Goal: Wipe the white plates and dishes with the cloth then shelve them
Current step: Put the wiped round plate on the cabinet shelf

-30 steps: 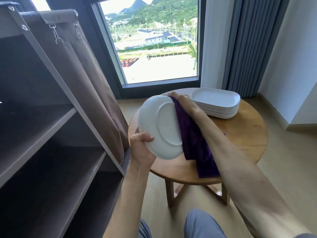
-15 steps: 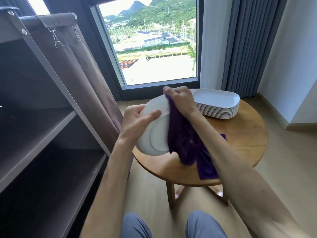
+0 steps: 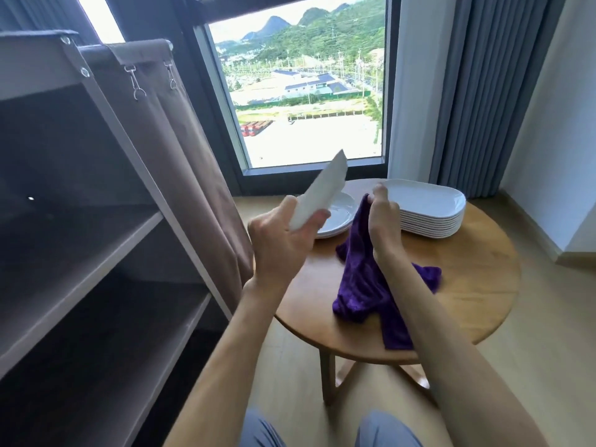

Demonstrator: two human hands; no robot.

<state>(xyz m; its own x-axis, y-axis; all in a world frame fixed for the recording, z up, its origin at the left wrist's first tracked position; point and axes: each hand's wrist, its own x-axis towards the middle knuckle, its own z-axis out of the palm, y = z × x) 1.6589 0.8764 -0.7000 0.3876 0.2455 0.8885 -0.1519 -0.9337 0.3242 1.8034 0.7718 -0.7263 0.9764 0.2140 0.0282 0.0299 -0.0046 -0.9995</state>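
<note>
My left hand point(image 3: 283, 243) grips a white plate point(image 3: 322, 191) by its near rim, tilted edge-on and blurred, above the left side of the round wooden table point(image 3: 477, 285). My right hand point(image 3: 382, 217) pinches the purple cloth point(image 3: 364, 285), which hangs down onto the tabletop, apart from the held plate. Under the held plate a few round white plates point(image 3: 338, 217) lie stacked on the table. A taller stack of oblong white dishes point(image 3: 429, 211) stands at the table's far side.
A brown fabric shelf unit point(image 3: 96, 253) with bare shelves fills the left, its curtain point(image 3: 180, 156) drawn aside beside the table. A window and grey drapes point(image 3: 490, 91) stand behind. My knees point(image 3: 383, 430) show at the bottom.
The plate has come off the cloth and swung up to the left, now edge-on in my left hand. My right hand has lowered the cloth toward the tabletop.
</note>
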